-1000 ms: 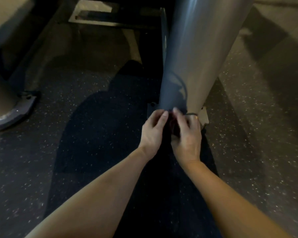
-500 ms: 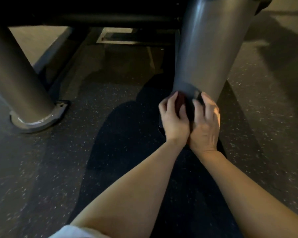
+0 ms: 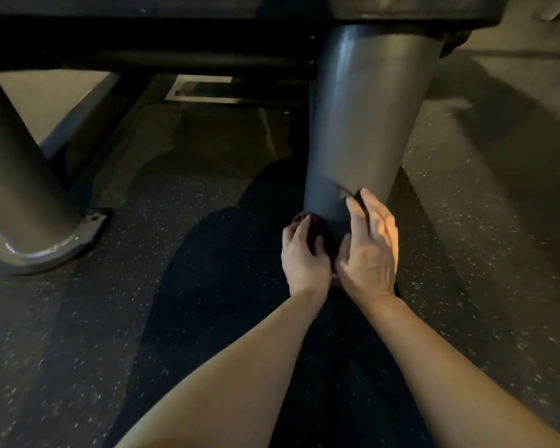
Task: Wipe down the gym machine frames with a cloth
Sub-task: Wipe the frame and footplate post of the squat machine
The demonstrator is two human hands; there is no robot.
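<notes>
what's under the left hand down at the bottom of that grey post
A dark red cloth shows beneath the left hand, gripped against the grey frame post. The right hand lies flat beside it. The post's foot is covered.

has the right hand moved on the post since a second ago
Yes. The right hand has slid up the grey post, away from its foot on the floor, and lies flatter against it.

Dark maroon cloth (image 3: 314,229) against grey frame leg (image 3: 362,124) (dull sheen), black white-flecked floor (image 3: 143,318).
</notes>
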